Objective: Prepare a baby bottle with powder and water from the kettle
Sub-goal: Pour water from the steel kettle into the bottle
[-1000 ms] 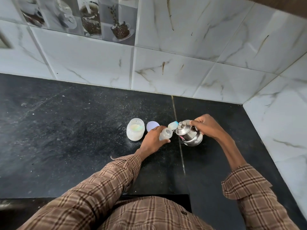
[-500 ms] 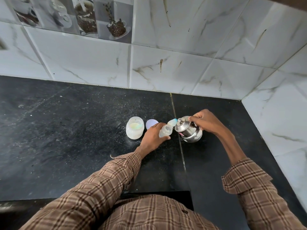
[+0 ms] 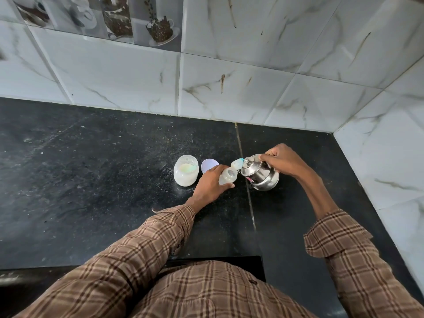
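1. Pour step, I reckon: my right hand [image 3: 283,162], fingers wrapped round the handle, tips the kettle [image 3: 260,174] twd the baby bottle [image 3: 227,176].
2. Left hand [image 3: 210,187] fingers curled round bottle, standing on the counter [image 3: 91,180] beside the powder jar [image 3: 185,171].
3. Next: level kettle, fit the teat cap [image 3: 237,162].

I see a brown plaid shirt [image 3: 195,292], long sleeves, dark and cream check lines. Left cuff [image 3: 176,216] unbuttoned, flared. Right cuff [image 3: 332,235] wide, loose. One dark button [image 3: 253,282] on front.
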